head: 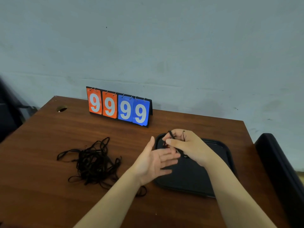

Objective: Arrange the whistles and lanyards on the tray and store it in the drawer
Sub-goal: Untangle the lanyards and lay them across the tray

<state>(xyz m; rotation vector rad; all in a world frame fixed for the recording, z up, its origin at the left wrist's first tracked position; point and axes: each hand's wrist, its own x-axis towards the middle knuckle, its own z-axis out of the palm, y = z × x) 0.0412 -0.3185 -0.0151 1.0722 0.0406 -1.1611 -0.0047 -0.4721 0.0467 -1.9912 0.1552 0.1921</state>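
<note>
My right hand (pixel 182 143) pinches a limp black lanyard (pixel 171 134) above the tray (pixel 220 145), my left hand (pixel 154 162) hangs open and empty beside it, and this light floppy cord probably wants gathering in loops before it tangles.

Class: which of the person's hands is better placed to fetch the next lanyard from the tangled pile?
Probably the left hand: it is open, empty and nearer the pile of lanyards. The right hand is pinching a cord over the tray.
</note>
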